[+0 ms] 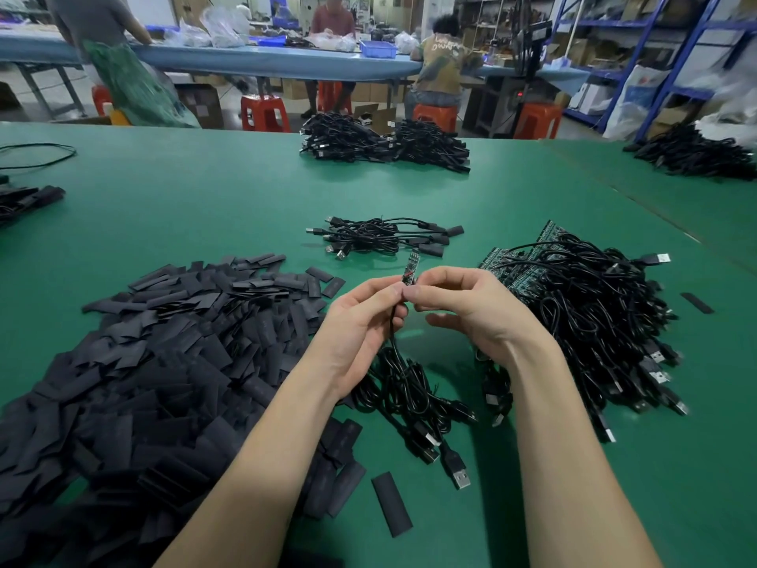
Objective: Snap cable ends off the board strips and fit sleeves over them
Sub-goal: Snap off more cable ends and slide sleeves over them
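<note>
Green circuit board end (411, 267), pinched bare between left hand (360, 321) and right hand (471, 309), could crack if bent while sleeving.

Left hand (360, 321), right hand (463, 305) raised, fingertips meeting, apparently pinching

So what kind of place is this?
Probably a small electronics assembly workshop: heaps of black cables and sleeves cover a green table, the hands hold a small board, and other workers sit at a bench behind.
</note>
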A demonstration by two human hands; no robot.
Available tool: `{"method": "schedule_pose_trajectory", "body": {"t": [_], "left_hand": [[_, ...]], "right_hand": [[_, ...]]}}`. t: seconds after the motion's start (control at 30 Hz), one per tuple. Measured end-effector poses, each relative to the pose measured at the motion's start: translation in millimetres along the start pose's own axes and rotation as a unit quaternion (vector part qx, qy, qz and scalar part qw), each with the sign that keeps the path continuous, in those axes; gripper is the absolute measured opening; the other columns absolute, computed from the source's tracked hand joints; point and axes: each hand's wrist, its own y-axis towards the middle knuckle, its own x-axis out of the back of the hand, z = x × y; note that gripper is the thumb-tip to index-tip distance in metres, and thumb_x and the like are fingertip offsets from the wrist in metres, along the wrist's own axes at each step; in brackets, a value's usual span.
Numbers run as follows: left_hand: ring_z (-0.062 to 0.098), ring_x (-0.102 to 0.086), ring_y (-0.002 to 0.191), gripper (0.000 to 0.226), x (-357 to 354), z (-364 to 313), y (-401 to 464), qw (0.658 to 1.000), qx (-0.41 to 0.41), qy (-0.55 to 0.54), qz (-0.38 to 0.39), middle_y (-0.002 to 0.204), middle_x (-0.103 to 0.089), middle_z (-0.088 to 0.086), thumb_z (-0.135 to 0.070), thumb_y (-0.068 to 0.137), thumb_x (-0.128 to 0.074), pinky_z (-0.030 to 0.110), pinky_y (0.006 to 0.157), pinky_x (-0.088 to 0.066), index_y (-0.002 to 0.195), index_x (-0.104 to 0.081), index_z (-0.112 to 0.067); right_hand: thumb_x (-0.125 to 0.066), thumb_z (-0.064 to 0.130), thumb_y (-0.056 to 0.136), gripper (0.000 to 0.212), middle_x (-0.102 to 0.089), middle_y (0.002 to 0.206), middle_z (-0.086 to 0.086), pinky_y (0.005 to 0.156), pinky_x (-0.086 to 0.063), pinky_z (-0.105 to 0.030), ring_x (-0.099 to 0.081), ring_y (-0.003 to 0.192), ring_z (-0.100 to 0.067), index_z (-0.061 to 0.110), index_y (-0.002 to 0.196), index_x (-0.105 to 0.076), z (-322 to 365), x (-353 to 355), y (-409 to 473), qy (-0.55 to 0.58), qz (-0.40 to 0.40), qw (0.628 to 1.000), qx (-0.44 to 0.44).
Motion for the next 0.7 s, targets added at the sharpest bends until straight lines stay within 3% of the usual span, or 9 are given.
{"method": "schedule_pose_trajectory", "body": {"t": [0.1, 0.17, 0.37, 0.7], "left_hand": [[0.011, -0.059, 0.067, 0.019, 0.2, -1.3, 0.0, 1.000, 0.006, -0.005, 0.006, 0.083, -0.069, 0.003, -0.015, 0.077, -0.077, 0.018, 0.062, -0.050, 0.095, -0.078, -0.012], [0.011, -0.059, 0.066, 0.020, 0.6, -1.9, 0.1, 1.000, 0.006, -0.013, 0.009, 0.082, -0.068, 0.003, -0.011, 0.077, -0.077, 0.018, 0.061, -0.050, 0.097, -0.075, -0.014], [0.010, -0.056, 0.062, 0.009, -2.2, -4.0, -1.0, 1.000, 0.008, -0.014, 0.019, 0.078, -0.066, 0.003, -0.009, 0.080, -0.071, 0.018, 0.058, -0.047, 0.085, -0.074, -0.016], [0.010, -0.054, 0.062, 0.012, -2.8, -3.1, -1.9, 1.000, 0.007, 0.010, 0.021, 0.076, -0.066, 0.005, -0.007, 0.079, -0.071, 0.017, 0.059, -0.047, 0.090, -0.068, -0.010]], "right_hand": [[-0.085, 0.015, 0.061, 0.044, -0.076, 0.092, 0.000, 0.069, -0.055, -0.021, -0.071, 0.082, -0.012, 0.017, 0.103, -0.073, 4.6, 5.2, -0.4, 0.058, -0.008, 0.998, 0.007], [-0.082, 0.007, 0.063, 0.047, -0.076, 0.093, -0.003, 0.073, -0.056, -0.020, -0.071, 0.084, -0.013, 0.010, 0.109, -0.073, 9.9, 6.8, -1.3, 0.104, -0.016, 0.994, 0.035], [-0.080, 0.004, 0.068, 0.024, -0.075, 0.095, -0.005, 0.079, -0.056, -0.022, -0.068, 0.091, -0.012, 0.014, 0.090, -0.076, 15.6, 8.7, -4.8, 0.144, -0.034, 0.981, 0.123], [-0.081, 0.004, 0.064, 0.020, -0.077, 0.092, -0.007, 0.080, -0.057, -0.023, -0.072, 0.091, -0.015, 0.017, 0.079, -0.079, 13.9, 5.2, -4.3, 0.179, -0.058, 0.973, 0.132]]}}
